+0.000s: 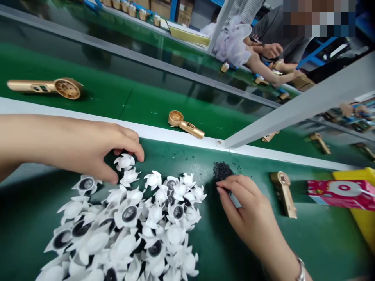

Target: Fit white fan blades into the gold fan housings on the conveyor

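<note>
White fan blades (129, 214), several with dark round centres showing, lie heaped on the green table. Over the heap's upper left edge, my left hand (117, 152) has its thumb and fingers apart around a white blade (125, 161), with no grip on it visible. A small pile of tiny black pieces (222, 170) lies right of the heap. At its lower edge, my right hand (244, 203) has thumb and index fingertips pinched together; whatever is between them is too small to make out. Further right rests a gold fan housing (284, 194).
Beyond the white rail (152, 132), gold housings (191, 128) lie on a green conveyor. A grey post (293, 103) slants up rightward. A pink box (341, 193) and yellow bin (361, 218) stand at right. Another person's hands (272, 50) are across the line.
</note>
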The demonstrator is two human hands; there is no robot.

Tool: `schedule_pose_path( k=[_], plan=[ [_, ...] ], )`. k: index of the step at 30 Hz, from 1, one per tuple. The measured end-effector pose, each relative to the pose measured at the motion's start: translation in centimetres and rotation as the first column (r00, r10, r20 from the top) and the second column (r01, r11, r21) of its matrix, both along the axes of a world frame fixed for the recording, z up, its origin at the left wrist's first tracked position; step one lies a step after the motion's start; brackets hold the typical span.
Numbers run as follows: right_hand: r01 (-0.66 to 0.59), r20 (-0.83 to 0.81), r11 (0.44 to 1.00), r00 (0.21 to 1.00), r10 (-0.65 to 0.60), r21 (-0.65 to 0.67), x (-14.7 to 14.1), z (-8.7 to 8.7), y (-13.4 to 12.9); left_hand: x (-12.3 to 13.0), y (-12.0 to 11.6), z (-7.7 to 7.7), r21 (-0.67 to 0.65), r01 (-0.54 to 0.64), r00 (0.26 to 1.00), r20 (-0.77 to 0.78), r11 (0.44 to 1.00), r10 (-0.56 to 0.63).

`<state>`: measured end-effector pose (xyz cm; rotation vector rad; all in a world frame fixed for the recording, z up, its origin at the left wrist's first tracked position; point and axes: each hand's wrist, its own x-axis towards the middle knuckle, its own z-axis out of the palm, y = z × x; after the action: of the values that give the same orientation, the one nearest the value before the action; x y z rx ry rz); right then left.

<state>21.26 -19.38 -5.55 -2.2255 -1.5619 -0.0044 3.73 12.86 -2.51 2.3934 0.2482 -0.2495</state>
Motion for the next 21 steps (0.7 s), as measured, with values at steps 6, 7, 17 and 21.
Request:
schedule_pose_path(
  k=[6,7,17,21],
  plan=[
    [-0.106,0.032,0.992,0.994,0.108,-0.063,0.6,-0.5,2.3,1.2,-0.6,0.8,0.135,0.128,0.985,-0.134,0.983,-0.110],
    [-0.124,0.057,0.987,0.990,0.130,-0.098,0.7,-0.3,2.9,1.2,-0.5,0.9,0.132,0.115,0.986,-0.136,0.984,-0.097],
    [-0.247,0.092,0.921,0.954,0.286,-0.300,1.0,2.3,7.6,1.6,-0.3,-0.3,-0.138,-0.177,0.983,0.029,0.974,0.183],
    [-0.269,-0.036,0.955,0.963,0.267,-0.121,-0.1,4.0,9.6,1.4,-2.4,0.0,-0.659,-0.226,0.942,0.039,0.717,0.333]
  ],
)
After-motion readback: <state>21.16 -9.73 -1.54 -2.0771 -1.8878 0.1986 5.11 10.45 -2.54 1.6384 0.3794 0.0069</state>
